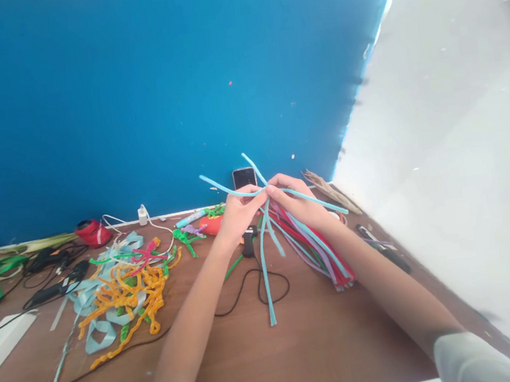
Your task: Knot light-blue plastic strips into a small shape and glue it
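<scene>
Both my hands meet above the table, pinching light blue pipe cleaners (266,278) where they cross. My left hand (240,213) grips them from the left with thumb and fingers pressed together. From the right, my right hand (298,201) closes on the same crossing point. The blue stems fan out upward, to both sides and down toward the table. Below my right hand and forearm lies a bundle of red, purple, green and blue pipe cleaners (313,252). A black-handled tool with a cord (248,242) lies behind my left hand, partly hidden.
Orange twisted pipe cleaners (130,294) and pale blue ribbon (99,335) are heaped at left. A white power strip (5,343) and black cables lie further left. A phone (244,178) leans at the blue wall. Dry husks (331,191) and dark tools (384,250) lie right.
</scene>
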A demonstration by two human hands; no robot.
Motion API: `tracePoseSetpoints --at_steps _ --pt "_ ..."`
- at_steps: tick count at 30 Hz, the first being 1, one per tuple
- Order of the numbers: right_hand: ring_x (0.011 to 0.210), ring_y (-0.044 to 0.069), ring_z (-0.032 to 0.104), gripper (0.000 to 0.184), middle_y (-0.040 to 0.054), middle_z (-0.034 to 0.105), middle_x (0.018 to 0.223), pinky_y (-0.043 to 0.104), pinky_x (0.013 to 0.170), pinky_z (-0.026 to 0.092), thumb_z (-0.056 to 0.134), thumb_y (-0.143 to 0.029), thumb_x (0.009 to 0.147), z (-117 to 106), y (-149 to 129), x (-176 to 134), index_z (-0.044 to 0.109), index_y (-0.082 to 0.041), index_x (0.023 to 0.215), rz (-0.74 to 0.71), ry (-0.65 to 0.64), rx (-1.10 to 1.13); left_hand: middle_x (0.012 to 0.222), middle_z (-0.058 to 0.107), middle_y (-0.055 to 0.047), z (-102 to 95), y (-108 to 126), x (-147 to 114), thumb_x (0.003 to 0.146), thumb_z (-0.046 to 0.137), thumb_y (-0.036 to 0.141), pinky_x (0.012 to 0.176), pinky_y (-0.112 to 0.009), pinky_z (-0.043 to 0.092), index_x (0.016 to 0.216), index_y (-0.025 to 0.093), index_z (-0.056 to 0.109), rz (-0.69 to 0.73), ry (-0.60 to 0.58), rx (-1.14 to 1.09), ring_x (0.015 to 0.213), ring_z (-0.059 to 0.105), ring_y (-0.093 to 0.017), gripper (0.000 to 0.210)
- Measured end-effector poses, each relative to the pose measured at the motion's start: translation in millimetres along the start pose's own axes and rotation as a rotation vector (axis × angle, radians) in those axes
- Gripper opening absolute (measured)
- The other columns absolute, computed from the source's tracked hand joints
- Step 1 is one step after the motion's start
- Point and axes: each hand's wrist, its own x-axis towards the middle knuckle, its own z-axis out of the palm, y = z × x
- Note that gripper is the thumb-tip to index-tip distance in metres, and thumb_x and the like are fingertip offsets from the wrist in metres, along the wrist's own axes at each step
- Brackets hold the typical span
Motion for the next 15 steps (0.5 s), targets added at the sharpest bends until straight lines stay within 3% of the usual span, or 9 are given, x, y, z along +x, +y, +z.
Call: tracePoseSetpoints --at_steps 6,11,15 --pt "0.050 0.010 0.043 0.037 -0.0048 0.052 0.058 0.024 0.050 0.034 0.063 -0.053 0.091 -5 -15 -2 0.056 -0.020 0.076 0.137 -0.031 0.257 0.085 0.072 -0.004 -11.0 9 2 0.075 0.082 0.038 0.070 -0.026 0.052 0.089 0.017 0.074 0.078 -0.121 0.052 0.074 0.066 -0.015 0.027" --pt "0.050 0.010 0.045 0.038 -0.0042 0.053 0.056 0.025 0.051 0.036 0.066 -0.052 0.090 -8 -21 -2 0.056 -0.020 0.071 0.147 -0.070 0.294 0.091 0.074 -0.006 -17.4 11 1 0.079 0.079 0.039 0.071 -0.028 0.053 0.098 0.020 0.076 0.157 -0.125 0.165 0.077 0.067 -0.017 0.027" --pt "0.051 0.011 0.045 0.038 -0.0041 0.053 0.055 0.025 0.052 0.036 0.065 -0.051 0.090 -9 -21 -3 0.055 -0.020 0.071 0.151 -0.084 0.267 0.089 0.073 -0.005 -16.9 12 -2 0.085 0.074 0.041 0.064 -0.026 0.050 0.097 0.021 0.078 0.271 -0.036 0.207 0.068 0.065 -0.014 0.023"
